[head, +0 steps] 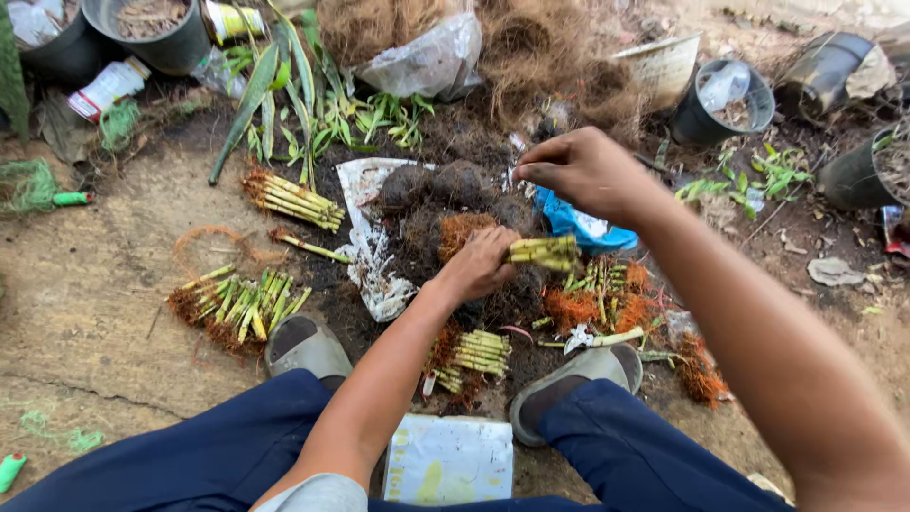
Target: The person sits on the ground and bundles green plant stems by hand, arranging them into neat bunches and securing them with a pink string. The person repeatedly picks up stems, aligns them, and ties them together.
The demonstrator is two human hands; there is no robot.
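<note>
My left hand [477,265] grips a bundle of short pale green cut stems [544,251] with orange roots, held over a heap of dark soil [445,190]. My right hand [580,171] hovers just above the bundle's free end, fingers pinched together; I cannot tell if it holds anything thin. More stem bundles lie around: one at the left [242,305], one further back [292,199], one between my feet [477,353], and loose ones at the right [602,294].
Black plastic pots stand at the back left [156,33] and back right [725,104]. Brown coconut fibre [531,43], a clear plastic bag [427,62], green leafy plants [294,95], a blue bag scrap [578,226] and a white paper packet [450,460] surround my grey shoes [305,346].
</note>
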